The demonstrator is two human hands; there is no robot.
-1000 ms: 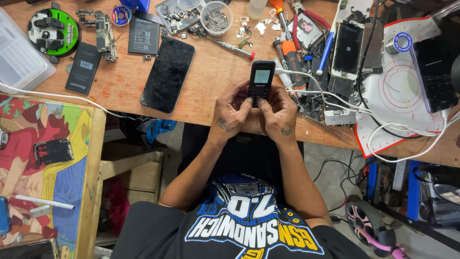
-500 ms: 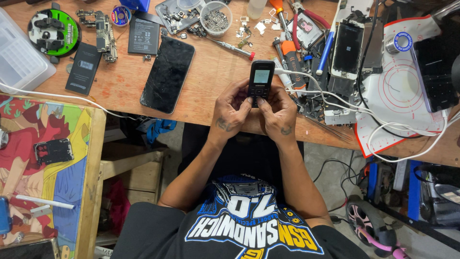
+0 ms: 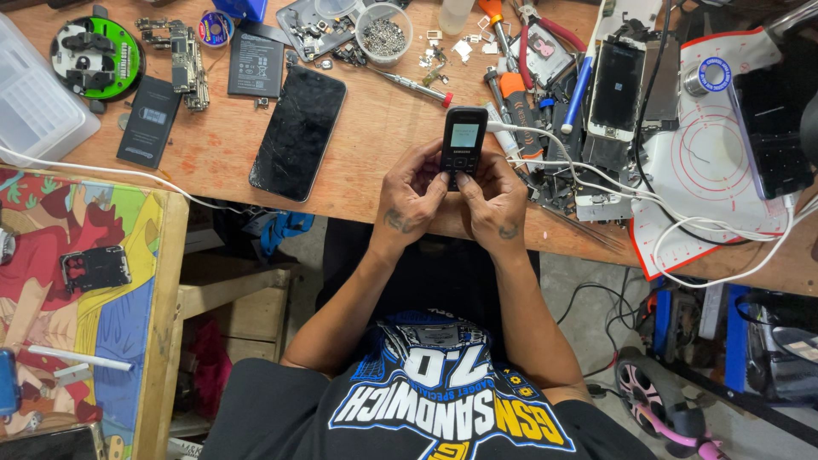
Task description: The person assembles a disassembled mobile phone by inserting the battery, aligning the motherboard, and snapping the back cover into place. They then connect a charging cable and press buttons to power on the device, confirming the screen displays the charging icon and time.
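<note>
Keypad phone (image 3: 463, 140) up in both hands
We've got left hand (image 3: 412, 198) and right hand (image 3: 497, 204) fingers wrapped round it over the bench (image 3: 375, 162), screen lit, smartphone (image 3: 298, 132) lying nearby.

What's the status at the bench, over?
Left hand and right hand both gripping small black keypad phone, screen lit. White cable plugged into its top. Nothing blocking.

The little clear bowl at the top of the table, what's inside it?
The clear bowl holds a heap of tiny grey metal bits, likely screws. They are too small to tell apart, and the heap hides the bowl's bottom.
</note>
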